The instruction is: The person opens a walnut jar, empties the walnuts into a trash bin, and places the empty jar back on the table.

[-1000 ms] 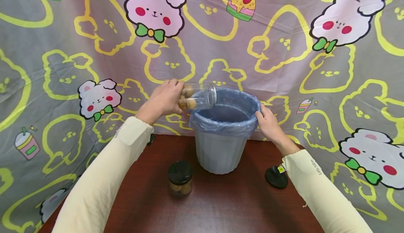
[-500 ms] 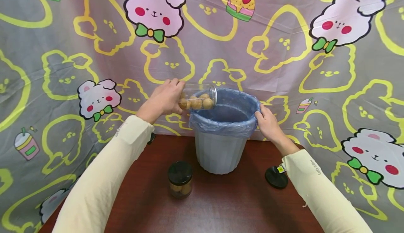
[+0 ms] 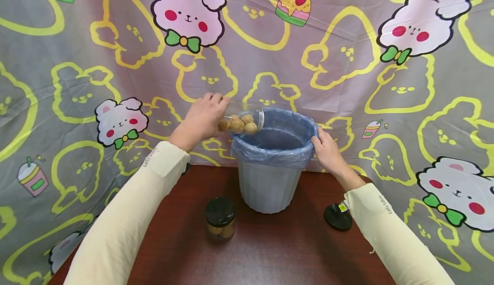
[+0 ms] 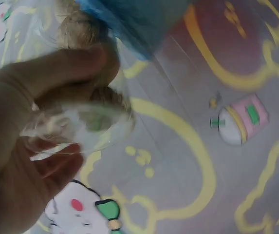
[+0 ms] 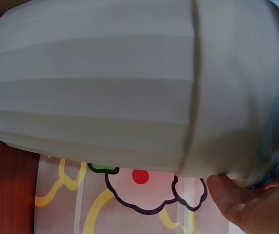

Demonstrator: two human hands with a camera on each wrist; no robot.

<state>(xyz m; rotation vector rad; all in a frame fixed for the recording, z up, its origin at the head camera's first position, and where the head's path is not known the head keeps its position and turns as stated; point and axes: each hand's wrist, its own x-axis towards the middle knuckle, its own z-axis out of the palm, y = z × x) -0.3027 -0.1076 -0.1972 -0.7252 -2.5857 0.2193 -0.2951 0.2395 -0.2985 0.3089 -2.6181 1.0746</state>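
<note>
My left hand (image 3: 202,117) grips a clear jar (image 3: 251,112) by its base end. It lies nearly on its side, its uncovered mouth over the left edge of a grey ribbed trash bin (image 3: 268,186). Inside the jar, several round tan walnut-like balls (image 3: 236,125) stretch along the lower side up near the mouth. In the left wrist view, my thumb (image 4: 76,66) and fingers wrap the jar's base. A blue plastic bag (image 3: 281,156) lines the bin and folds over its rim. My right hand (image 3: 328,152) holds the rim at the right; the right wrist view shows its thumb (image 5: 222,192) against the bin's outside.
On the brown table (image 3: 266,250), a second jar (image 3: 221,229) with a black lid and brown round contents stands in front of the bin. A black lid-like disc (image 3: 337,217) lies under my right wrist. Cartoon-print cloth (image 3: 270,62) hangs behind and around the table.
Inside the jar the balls have rolled from the base end toward the mouth. My left hand has tipped the jar slightly. My right hand has stayed on the rim.
</note>
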